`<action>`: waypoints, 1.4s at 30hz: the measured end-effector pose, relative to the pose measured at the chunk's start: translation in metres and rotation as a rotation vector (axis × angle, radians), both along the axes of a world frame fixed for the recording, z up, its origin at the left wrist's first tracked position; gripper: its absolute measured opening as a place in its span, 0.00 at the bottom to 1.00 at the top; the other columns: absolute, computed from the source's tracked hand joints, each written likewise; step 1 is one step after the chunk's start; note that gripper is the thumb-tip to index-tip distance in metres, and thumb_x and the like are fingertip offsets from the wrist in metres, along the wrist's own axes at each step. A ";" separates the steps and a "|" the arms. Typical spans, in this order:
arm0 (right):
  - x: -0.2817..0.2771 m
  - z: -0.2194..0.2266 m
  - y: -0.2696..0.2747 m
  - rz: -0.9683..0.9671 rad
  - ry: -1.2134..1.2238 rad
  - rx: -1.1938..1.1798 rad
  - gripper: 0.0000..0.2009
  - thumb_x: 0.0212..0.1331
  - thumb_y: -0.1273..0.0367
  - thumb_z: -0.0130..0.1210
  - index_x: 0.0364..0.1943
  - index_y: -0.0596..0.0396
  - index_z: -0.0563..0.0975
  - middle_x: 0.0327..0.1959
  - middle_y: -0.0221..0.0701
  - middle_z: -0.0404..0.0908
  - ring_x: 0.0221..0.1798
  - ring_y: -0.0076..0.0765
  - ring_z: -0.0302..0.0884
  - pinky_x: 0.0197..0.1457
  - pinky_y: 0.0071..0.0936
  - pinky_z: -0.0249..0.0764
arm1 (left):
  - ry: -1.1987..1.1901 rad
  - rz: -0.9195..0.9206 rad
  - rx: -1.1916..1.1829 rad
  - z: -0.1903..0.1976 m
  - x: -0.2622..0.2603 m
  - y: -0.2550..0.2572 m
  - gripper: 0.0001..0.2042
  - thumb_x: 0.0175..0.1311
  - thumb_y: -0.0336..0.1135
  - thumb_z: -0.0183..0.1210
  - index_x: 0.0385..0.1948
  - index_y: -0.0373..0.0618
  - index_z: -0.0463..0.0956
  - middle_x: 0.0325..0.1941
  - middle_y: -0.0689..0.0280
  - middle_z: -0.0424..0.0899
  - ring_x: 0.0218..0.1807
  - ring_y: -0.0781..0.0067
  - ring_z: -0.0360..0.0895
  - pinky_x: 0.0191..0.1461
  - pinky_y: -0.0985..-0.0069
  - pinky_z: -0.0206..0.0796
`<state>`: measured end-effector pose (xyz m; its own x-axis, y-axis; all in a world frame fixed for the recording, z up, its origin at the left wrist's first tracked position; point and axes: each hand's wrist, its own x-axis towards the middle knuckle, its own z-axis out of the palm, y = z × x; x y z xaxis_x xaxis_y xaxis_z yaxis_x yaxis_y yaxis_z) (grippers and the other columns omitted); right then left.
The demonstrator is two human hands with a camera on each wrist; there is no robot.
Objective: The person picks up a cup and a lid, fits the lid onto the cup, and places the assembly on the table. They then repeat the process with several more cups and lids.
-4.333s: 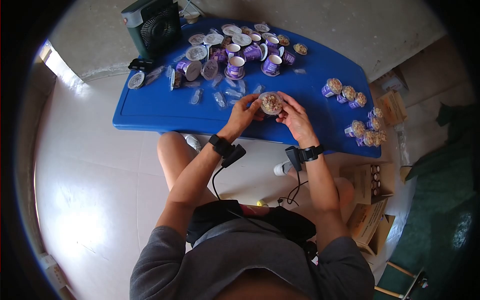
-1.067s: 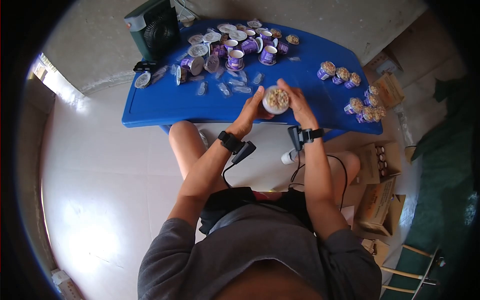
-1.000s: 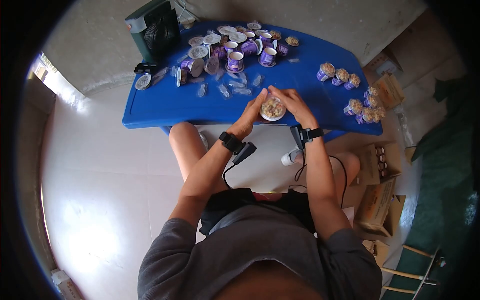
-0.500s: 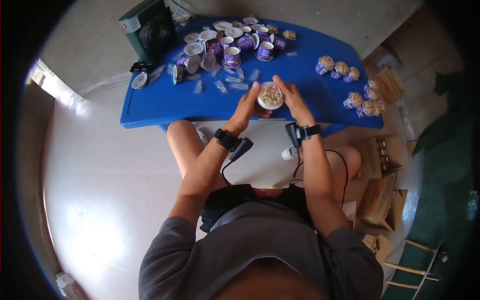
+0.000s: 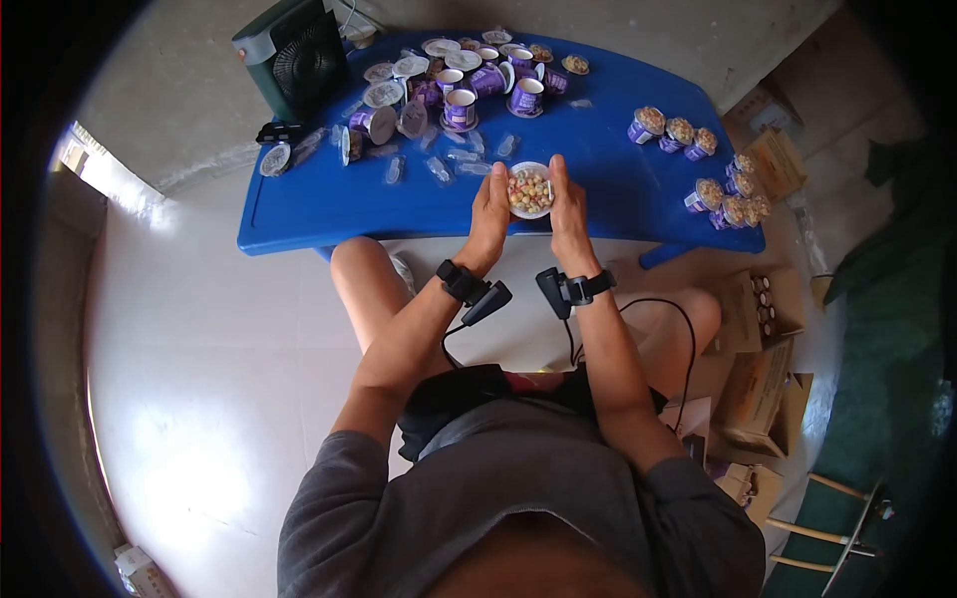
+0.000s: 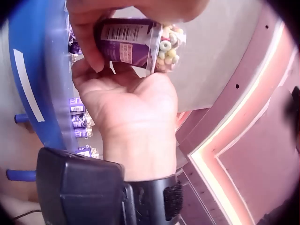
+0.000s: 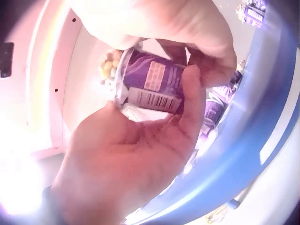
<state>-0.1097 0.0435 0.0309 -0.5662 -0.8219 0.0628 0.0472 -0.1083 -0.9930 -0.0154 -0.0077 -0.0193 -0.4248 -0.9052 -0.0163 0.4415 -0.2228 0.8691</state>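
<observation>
Between my two hands, over the front edge of the blue table (image 5: 339, 214), is a purple cereal cup (image 5: 530, 191). Its clear domed lid faces up toward the head camera and shows colored cereal rings and loops. My left hand (image 5: 488, 217) grips one side, thumb up along the lid's rim. On the other side my right hand (image 5: 570, 214) holds it with the thumb likewise raised. Both wrist views show the printed purple wall of the cup (image 6: 126, 43) with a barcode, and fingers curled round its lower part.
Several filled cups (image 5: 706, 194) stand at the table's right end. Toward the back lie open purple cups (image 5: 526, 98), lidded domes (image 5: 383, 95) and wrapped clear spoons (image 5: 439, 169). A dark green fan (image 5: 299, 60) stands back left; cardboard boxes (image 5: 758, 399) are on the floor at right.
The cup has shifted slightly left and turned in the hands, its lid now facing the head camera squarely. My right hand has moved left, and both thumbs now point up beside the lid.
</observation>
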 end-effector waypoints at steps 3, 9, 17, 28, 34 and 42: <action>-0.008 0.011 0.002 0.068 0.137 0.034 0.29 0.65 0.46 0.45 0.33 0.64 0.79 0.30 0.29 0.78 0.35 0.21 0.71 0.39 0.24 0.68 | -0.006 -0.027 -0.046 0.002 0.002 0.005 0.31 0.69 0.62 0.38 0.49 0.38 0.70 0.43 0.61 0.78 0.44 0.73 0.77 0.46 0.75 0.73; -0.053 0.022 -0.013 0.496 0.551 0.250 0.31 0.64 0.43 0.43 0.32 0.61 0.78 0.26 0.30 0.79 0.30 0.23 0.72 0.34 0.29 0.69 | -0.086 -0.322 -0.032 0.031 0.018 0.000 0.33 0.66 0.64 0.42 0.52 0.36 0.68 0.46 0.58 0.78 0.44 0.70 0.79 0.38 0.74 0.76; -0.023 -0.007 0.001 0.206 0.078 0.082 0.30 0.64 0.44 0.45 0.35 0.62 0.78 0.35 0.29 0.78 0.40 0.21 0.72 0.44 0.22 0.70 | -0.158 -0.250 -0.031 0.031 0.020 0.001 0.32 0.69 0.62 0.37 0.50 0.36 0.71 0.44 0.60 0.81 0.42 0.69 0.80 0.42 0.72 0.75; -0.011 0.010 -0.007 0.159 0.106 0.087 0.31 0.65 0.43 0.43 0.35 0.62 0.78 0.33 0.30 0.78 0.36 0.22 0.72 0.40 0.25 0.69 | 0.107 -0.083 -0.035 0.016 -0.009 0.011 0.33 0.69 0.63 0.37 0.52 0.36 0.69 0.48 0.57 0.78 0.49 0.67 0.78 0.49 0.68 0.74; -0.008 -0.002 0.006 0.067 -0.071 -0.056 0.27 0.66 0.48 0.46 0.38 0.62 0.77 0.36 0.28 0.79 0.38 0.20 0.73 0.41 0.22 0.70 | 0.017 -0.169 0.024 0.021 0.012 0.015 0.32 0.69 0.63 0.37 0.53 0.40 0.70 0.50 0.60 0.78 0.52 0.70 0.76 0.57 0.70 0.69; -0.019 0.005 0.002 0.208 0.335 0.011 0.28 0.68 0.50 0.43 0.26 0.63 0.78 0.20 0.31 0.79 0.29 0.15 0.69 0.29 0.28 0.69 | 0.062 -0.043 -0.011 -0.002 0.011 -0.004 0.21 0.70 0.55 0.45 0.44 0.45 0.72 0.39 0.70 0.78 0.40 0.80 0.75 0.42 0.77 0.68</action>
<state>-0.1287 0.0459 0.0355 -0.3375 -0.9185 0.2061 -0.2601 -0.1194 -0.9582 -0.0039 -0.0119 -0.0214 -0.4628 -0.8862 0.0212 0.4846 -0.2329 0.8431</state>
